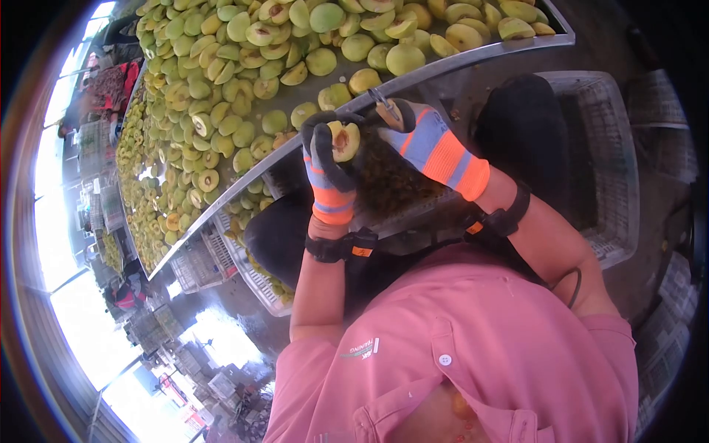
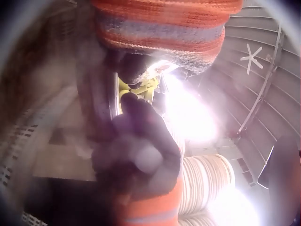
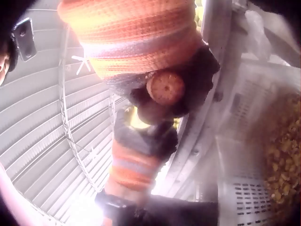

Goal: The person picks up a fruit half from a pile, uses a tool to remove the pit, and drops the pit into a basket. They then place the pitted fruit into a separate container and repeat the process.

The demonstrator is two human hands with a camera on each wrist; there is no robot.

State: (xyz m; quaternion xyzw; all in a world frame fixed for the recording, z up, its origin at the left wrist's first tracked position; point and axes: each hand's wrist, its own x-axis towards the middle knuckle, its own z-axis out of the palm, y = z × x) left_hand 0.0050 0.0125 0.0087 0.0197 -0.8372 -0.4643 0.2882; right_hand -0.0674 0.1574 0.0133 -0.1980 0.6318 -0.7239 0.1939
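Observation:
My gloved left hand (image 1: 325, 166) holds a halved green plum (image 1: 344, 140), its cut face turned up and its brown middle showing. In my right hand (image 1: 432, 146), also gloved, is a pitting tool with a short wooden handle (image 1: 391, 116) and a narrow metal tip (image 1: 377, 96). The tip points away from me, beside the tray's rim and apart from the held half. In the right wrist view the round handle end (image 3: 166, 88) pokes out of the gripping fist. Dark fingers (image 2: 146, 125) of the left glove fill the middle of the left wrist view.
A metal-rimmed tray (image 1: 473, 60) heaped with halved green plums (image 1: 244, 96) lies just beyond my hands. Below them stands a crate of brownish pieces (image 3: 284, 155). White plastic crates (image 1: 617, 155) stand at right and at left, near my knees.

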